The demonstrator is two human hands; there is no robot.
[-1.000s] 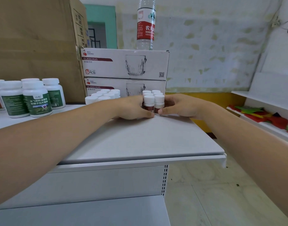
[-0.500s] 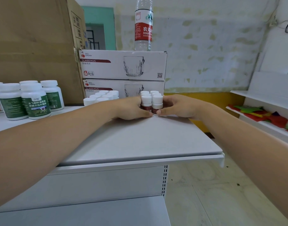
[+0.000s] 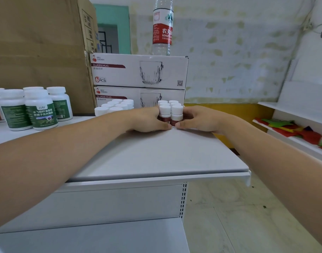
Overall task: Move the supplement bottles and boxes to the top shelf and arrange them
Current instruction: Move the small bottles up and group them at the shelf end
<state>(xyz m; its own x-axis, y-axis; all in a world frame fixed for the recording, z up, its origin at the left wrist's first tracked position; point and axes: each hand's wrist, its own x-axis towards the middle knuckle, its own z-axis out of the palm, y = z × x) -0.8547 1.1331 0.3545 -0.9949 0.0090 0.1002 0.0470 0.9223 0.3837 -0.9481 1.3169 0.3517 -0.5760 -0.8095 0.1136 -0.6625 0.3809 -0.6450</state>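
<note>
Cupping the small red-labelled bottles (image 3: 170, 114) from both sides, your left hand (image 3: 149, 119) and right hand (image 3: 196, 118) are closed round the cluster. Your fingers curl against its flanks and your two thumbs nearly meet at its front base. Neither hand holds anything else.

The cluster stands upright on the top shelf (image 3: 156, 154), directly in front of the stack of glass mug boxes (image 3: 138, 72), toward the stack's right end. Its white caps sit in two tight rows. Whether the back bottles touch the lower box, you cannot tell from here.

In front of the stack's left end is a second group of white-capped bottles (image 3: 116, 106), their lower halves hidden behind your left forearm. Well to the left of the stack stand the larger green-labelled bottles (image 3: 41, 108), upright and close together. A tall cardboard carton (image 3: 38, 42) rises just beside the stack's left side. On top of the stack a water bottle (image 3: 163, 26) with a red label stands upright. Off to the stack's right and lower down, a side shelf (image 3: 295, 139) carries red and green items. Beneath the stack's level, closer to you, a lower shelf (image 3: 101, 238) shows.
</note>
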